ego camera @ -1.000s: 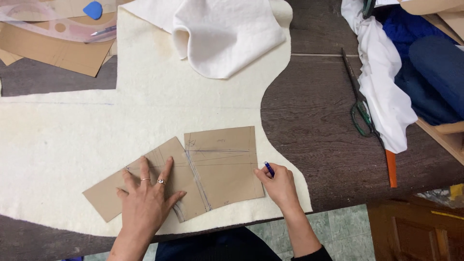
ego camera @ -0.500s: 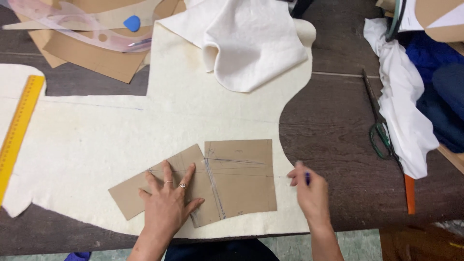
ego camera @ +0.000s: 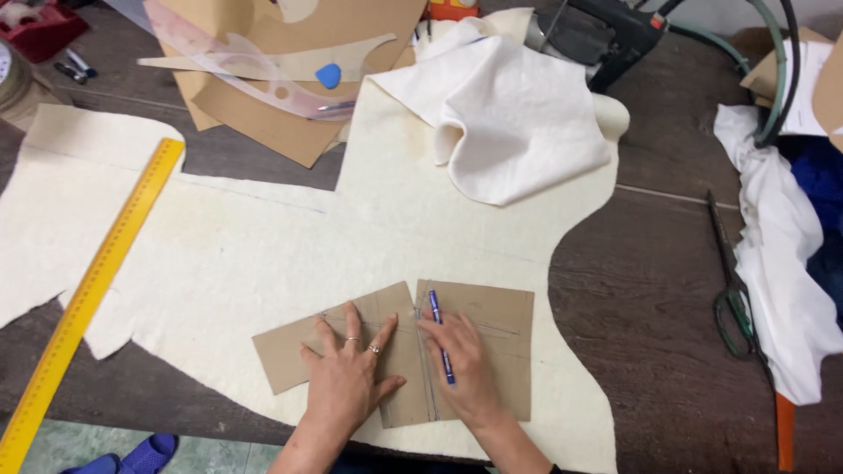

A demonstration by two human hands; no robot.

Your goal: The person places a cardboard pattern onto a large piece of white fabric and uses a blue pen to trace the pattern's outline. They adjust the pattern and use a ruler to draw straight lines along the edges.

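Two brown cardboard pattern pieces lie side by side on a cream felt sheet. My left hand presses flat, fingers spread, on the left cardboard piece. Beside it, my right hand rests on the right cardboard piece and holds a blue pen. The pen's tip points up along the seam between the two pieces. Pencil lines cross both cardboards.
A yellow ruler lies diagonally at the left. Folded white cloth sits at the back, with cardboard patterns and a clear curve ruler behind. Green-handled scissors and white and blue fabric lie right. A dark machine stands far back.
My right hand has moved left from the cardboard's right edge onto the seam between the pieces, carrying the pen. The left hand stays pressed down. The camera view has shifted, showing more table.
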